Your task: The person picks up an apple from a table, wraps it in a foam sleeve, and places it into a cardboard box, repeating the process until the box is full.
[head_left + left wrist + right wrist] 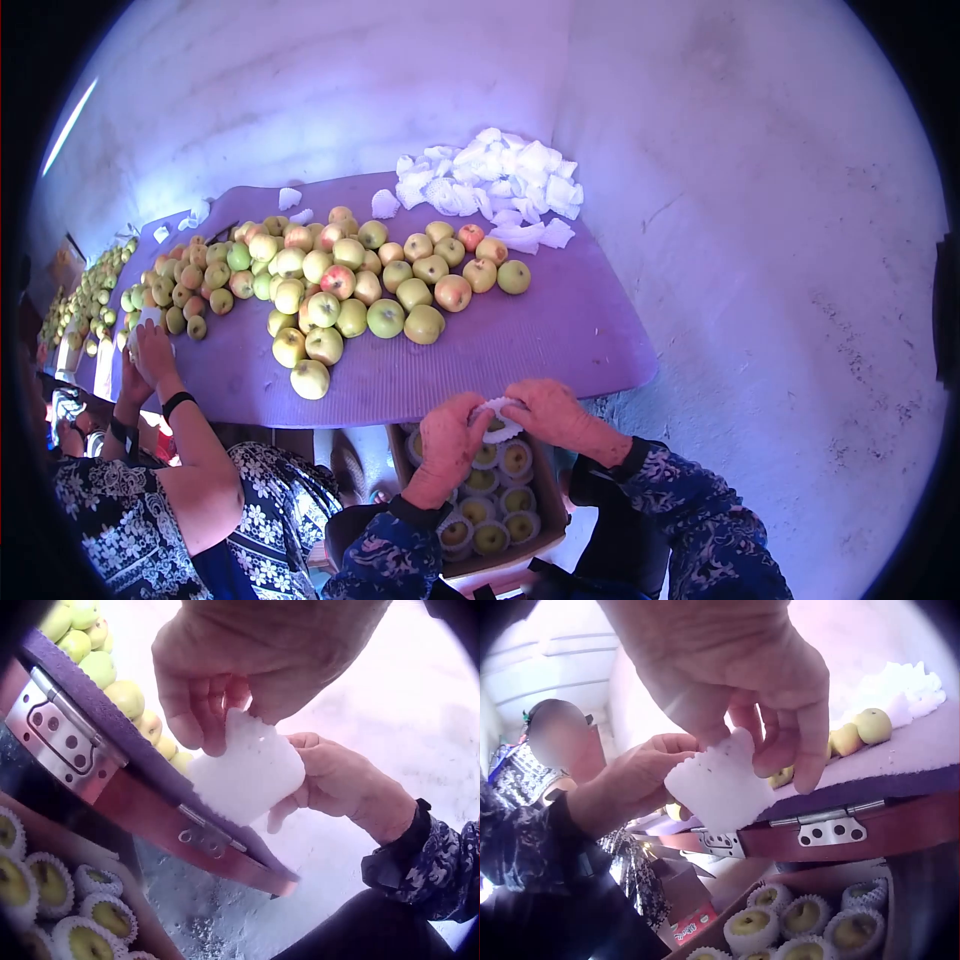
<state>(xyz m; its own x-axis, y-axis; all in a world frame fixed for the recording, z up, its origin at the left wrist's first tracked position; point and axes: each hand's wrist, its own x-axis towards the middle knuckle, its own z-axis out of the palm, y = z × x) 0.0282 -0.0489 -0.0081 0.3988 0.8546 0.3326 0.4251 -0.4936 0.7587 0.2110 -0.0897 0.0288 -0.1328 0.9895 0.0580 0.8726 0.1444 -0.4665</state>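
Observation:
Both hands pinch a white foam net sleeve (251, 772) between them, close to the table's front edge. My left hand (450, 445) grips one edge of it with thumb and fingers; my right hand (555, 410) holds the opposite edge. Seen from the wrists, the sleeve (716, 784) looks flattened and no apple shows in it. Just below the hands stands a cardboard box (553, 500) of apples, each apple (490, 538) wearing a white foam net. The hands hide part of the box.
Loose yellow-green and reddish apples (385, 318) are heaped on the purple-covered table (540, 340). A pile of white foam sleeves (490, 175) lies at its back right. To the left, another person's hands (152, 355) are over the table. Metal latches (832, 829) line the table's edge.

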